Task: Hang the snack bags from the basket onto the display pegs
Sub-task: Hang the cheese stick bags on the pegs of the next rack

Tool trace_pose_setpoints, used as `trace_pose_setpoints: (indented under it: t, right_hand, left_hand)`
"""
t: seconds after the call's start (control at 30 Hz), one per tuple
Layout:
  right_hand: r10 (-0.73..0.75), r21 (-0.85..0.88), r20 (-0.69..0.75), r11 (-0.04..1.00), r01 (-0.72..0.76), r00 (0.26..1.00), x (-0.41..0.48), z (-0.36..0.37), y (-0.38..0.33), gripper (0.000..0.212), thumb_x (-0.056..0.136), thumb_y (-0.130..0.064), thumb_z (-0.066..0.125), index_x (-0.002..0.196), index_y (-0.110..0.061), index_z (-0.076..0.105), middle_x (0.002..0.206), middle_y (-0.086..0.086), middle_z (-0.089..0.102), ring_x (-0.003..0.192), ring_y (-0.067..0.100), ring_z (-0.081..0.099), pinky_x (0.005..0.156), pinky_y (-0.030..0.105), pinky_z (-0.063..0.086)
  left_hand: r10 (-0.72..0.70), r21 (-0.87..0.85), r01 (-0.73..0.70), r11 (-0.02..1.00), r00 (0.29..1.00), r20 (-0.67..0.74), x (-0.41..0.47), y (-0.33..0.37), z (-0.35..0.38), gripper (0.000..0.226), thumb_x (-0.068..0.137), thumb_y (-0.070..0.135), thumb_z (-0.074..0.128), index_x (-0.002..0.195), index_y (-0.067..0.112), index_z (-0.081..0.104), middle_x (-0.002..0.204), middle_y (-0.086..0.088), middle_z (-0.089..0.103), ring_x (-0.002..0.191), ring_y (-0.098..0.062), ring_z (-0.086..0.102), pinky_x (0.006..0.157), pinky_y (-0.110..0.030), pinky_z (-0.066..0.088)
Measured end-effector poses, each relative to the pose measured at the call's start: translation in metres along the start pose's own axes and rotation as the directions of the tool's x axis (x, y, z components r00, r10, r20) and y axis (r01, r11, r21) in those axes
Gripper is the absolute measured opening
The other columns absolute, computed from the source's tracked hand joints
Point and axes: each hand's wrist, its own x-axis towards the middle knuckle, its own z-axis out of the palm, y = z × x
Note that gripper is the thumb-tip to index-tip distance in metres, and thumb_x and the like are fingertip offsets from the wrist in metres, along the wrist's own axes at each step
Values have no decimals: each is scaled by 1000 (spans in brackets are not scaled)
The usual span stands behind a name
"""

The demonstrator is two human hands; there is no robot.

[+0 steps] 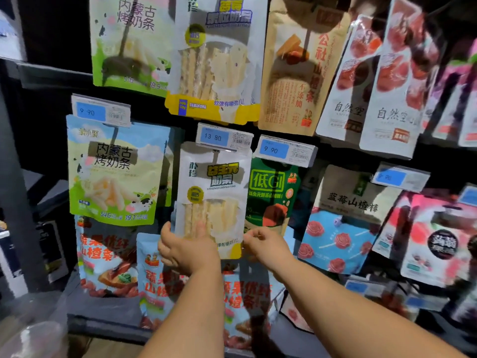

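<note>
**Display rack, head view, read left to right.** At the left, a green bag of milk sticks (113,171) is seen hanging below a price tag (100,111). Next to it, the left hand (185,249) is raised to the lower left part of the white snack bag (214,192). The bag's edge is gripped between the thumb at the side and a finger laid on the front.

The white snack bag is held upright, with its long axis vertical. Its top is tucked beneath the price label (223,137), and the peg behind that label is hidden. It cannot be told whether the hanging hole is already threaded.

The right hand (263,244) is placed at the bag's lower right corner with its fingers curled. A pinch on the edge cannot be confirmed. Further right, a dark green pouch (271,192) and a blue bag (335,241) are hung just beside.

The bag thus lies directly above both hands, and the left hand is judged the nearer and firmer hold. Seating is judged to depend on a push up and back along the peg. The basket is not shown.
</note>
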Motion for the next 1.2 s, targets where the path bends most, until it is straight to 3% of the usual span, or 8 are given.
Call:
trace_pose_setpoints:
  t: [0.1, 0.23, 0.4, 0.53, 0.63, 0.73, 1.03, 1.2]
  right_hand:
    - [17, 22, -29, 1000, -17, 999, -9, -28, 9, 18, 92, -33, 63, 75, -29, 64, 81, 3, 68, 84, 30, 68, 81, 48, 58]
    - [21, 109, -68, 994, -13, 997, -26, -85, 16, 21, 98, -20, 58, 77, -20, 61, 73, 2, 65, 67, 21, 64, 70, 35, 55]
    - [15, 23, -138, 1000, -12, 990, -51, -167, 56, 27, 91, -37, 63, 68, -22, 63, 74, -4, 69, 84, 30, 70, 84, 48, 53]
    - [55, 27, -202, 998, -50, 978, -92, -232, 89, 26, 98, -24, 60, 72, -20, 60, 64, -9, 64, 59, 5, 62, 69, 26, 51]
    - [109, -9, -264, 993, -115, 958, -124, -295, 123, 25, 98, -26, 60, 74, -21, 61, 77, -9, 65, 71, 17, 63, 68, 29, 48]
    - [195, 28, -373, 980, -199, 907, -165, -362, 171, 20, 98, -26, 61, 78, -23, 63, 81, 0, 71, 71, 17, 68, 66, 28, 53]
    - [456, 103, -606, 858, -504, 652, -302, -501, 314, 11, 94, -14, 64, 84, -9, 66, 67, 1, 67, 57, 13, 61, 61, 29, 48]
    - [583, 95, -552, 754, -650, 596, -345, -535, 374, 9, 94, -17, 65, 86, -14, 67, 80, 4, 73, 68, 17, 67, 63, 27, 52]
  left_hand:
    - [118, -13, -118, 993, 993, 20, -26, 5, 14, 55, 82, 23, 76, 127, 5, 51, 138, -22, 44, 132, -40, 33, 114, -47, 17]
    - [366, -70, -360, 930, 895, 257, -78, 8, 42, 32, 79, 13, 77, 104, 4, 59, 102, -19, 62, 104, -39, 53, 98, -47, 37]
    - [435, -107, -501, 859, 605, 667, -159, 11, 65, 25, 83, 19, 73, 92, 25, 49, 83, 1, 55, 81, -24, 54, 75, -37, 45]
    - [348, -52, -590, 806, 400, 848, -206, -4, 79, 20, 87, 17, 68, 91, 19, 48, 74, 3, 49, 74, -22, 53, 63, -33, 37]
    - [218, -32, -624, 781, 224, 950, -245, -16, 95, 15, 89, 18, 67, 93, 20, 52, 75, 2, 52, 69, -18, 51, 60, -21, 37]
    - [126, -78, -661, 746, 25, 992, -303, -20, 109, 9, 91, 17, 64, 92, 19, 56, 76, 1, 56, 64, -10, 50, 54, -11, 35]
    - [13, -309, -616, 725, -436, 900, -495, -39, 155, 8, 91, 15, 64, 89, 19, 58, 74, 7, 54, 68, -11, 47, 66, -20, 37]
    - [40, -421, -628, 655, -528, 848, -578, -55, 175, 11, 90, 25, 64, 85, 31, 55, 80, 9, 60, 78, -15, 56, 74, -28, 45]
